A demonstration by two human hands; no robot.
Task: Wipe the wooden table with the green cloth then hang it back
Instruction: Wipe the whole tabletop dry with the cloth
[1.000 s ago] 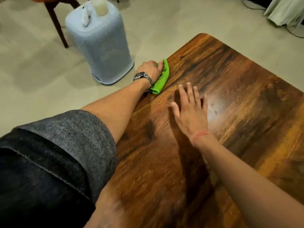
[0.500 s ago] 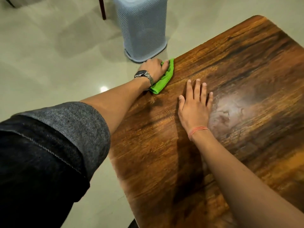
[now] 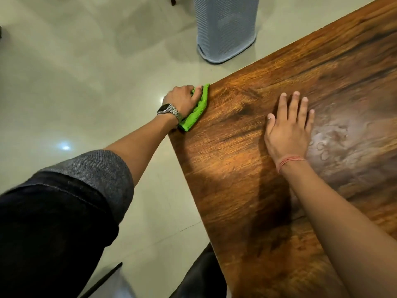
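- The cloth point(image 3: 196, 108), bright green and bunched, lies on the near left corner of the table point(image 3: 247, 168), right along its edge, part of it over the rim.
- The left hand point(image 3: 181, 100) lies on top of the cloth with fingers curled round it, gripping it against the table's edge; the thumb tip shows at the far end of the cloth.
- A metal watch point(image 3: 168, 110) sits on the left wrist; a rolled grey sleeve point(image 3: 92, 168) covers the upper arm.
- The right hand point(image 3: 289, 130) rests flat on the tabletop, palm down, fingers straight and a little apart, holding nothing, well apart from the cloth.
- A thin red thread point(image 3: 289, 161) circles the right wrist.
- Just beside the right hand, the wood shows a pale, shiny patch point(image 3: 335, 136) with ring-like marks.
- A pale mesh bin point(image 3: 225, 29) stands on the tiled floor point(image 3: 75, 72) beyond the table's left edge, near the cloth's corner but apart from it.
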